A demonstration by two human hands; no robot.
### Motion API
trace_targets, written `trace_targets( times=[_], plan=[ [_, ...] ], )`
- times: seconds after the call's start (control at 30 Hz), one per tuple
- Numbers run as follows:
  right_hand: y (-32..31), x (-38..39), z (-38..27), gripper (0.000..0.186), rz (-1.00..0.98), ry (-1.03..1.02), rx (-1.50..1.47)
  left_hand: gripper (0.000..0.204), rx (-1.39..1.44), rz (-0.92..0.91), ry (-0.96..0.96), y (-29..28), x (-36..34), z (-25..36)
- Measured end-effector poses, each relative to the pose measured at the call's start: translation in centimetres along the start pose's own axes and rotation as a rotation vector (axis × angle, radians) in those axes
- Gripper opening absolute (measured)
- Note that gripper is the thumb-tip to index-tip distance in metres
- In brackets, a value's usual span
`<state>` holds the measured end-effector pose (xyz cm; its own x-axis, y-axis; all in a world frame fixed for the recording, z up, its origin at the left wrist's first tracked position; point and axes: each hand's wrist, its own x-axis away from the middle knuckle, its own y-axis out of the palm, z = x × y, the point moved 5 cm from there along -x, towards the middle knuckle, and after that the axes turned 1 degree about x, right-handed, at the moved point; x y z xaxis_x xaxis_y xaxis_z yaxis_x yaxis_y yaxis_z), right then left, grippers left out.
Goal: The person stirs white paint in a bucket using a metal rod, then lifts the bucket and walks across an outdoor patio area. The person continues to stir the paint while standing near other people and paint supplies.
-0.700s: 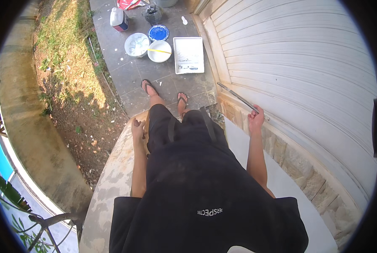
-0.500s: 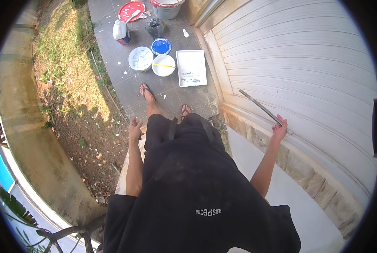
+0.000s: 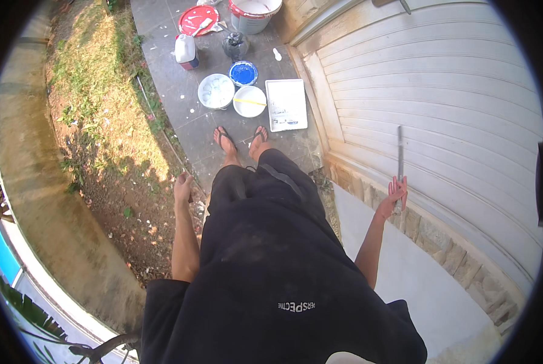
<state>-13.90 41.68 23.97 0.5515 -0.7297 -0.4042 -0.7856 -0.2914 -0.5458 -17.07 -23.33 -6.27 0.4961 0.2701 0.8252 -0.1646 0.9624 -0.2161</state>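
Observation:
On the right, my right hand [image 3: 394, 197] grips a slim grey metal pole [image 3: 400, 148] close to its lower end. The pole points upward, in front of the white slatted shutter [image 3: 429, 103]. My left hand [image 3: 183, 187] hangs low at my left side over the soil, its fingers loosely curled and nothing visible in them. Ahead of my feet, a white paint tray [image 3: 286, 91] with dark smudges lies on the floor. Beside it stand a white tub [image 3: 250, 111] with a yellow strip across it, a white bucket [image 3: 216, 91] and a blue round lid or tub top [image 3: 243, 73].
Farther off are a large bucket [image 3: 253, 24], a red lid [image 3: 199, 21] with a paintbrush on it, a white jug [image 3: 186, 50] and a black plastic bag [image 3: 235, 44]. Stone trim [image 3: 432, 242] runs below the shutter. A low wall [image 3: 34, 164] curves along the left.
The pole has swung from a leftward slant to nearly upright. My feet have come side by side on the tiles. My left hand has shifted slightly left.

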Motion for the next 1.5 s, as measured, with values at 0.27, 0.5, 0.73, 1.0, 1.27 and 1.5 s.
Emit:
trace_targets(
  times=[0.27,0.5,0.73,1.0,1.27,1.5],
  plan=[
    [-0.4,3.4,4.2,0.047,-0.374,0.519,0.259,0.047,-0.152,-0.197,-0.063,1.1,-1.5,-1.3],
    [-5.2,-13.9,-18.6,0.052,-0.262,-0.096,-0.093,0.048,-0.240,-0.231,0.170,1.4,-3.7,7.2],
    [3.0,-7.9,-6.1,0.041,-0.017,-0.093,-0.351,0.053,-0.034,-0.056,0.234,-1.3,0.4,11.2],
    [-0.2,9.2,16.7,0.031,-0.418,0.895,0.026,0.038,-0.149,-0.073,0.007,-4.8,3.7,-7.2],
    [-2.6,0.7,10.9,0.026,0.013,0.894,-1.230,0.046,-0.268,-0.153,0.062,2.0,2.9,-4.7],
    [4.1,2.4,6.5,0.026,-0.313,1.140,-1.794,0.046,-0.251,-0.233,0.550,13.0,12.9,16.7]
  ],
)
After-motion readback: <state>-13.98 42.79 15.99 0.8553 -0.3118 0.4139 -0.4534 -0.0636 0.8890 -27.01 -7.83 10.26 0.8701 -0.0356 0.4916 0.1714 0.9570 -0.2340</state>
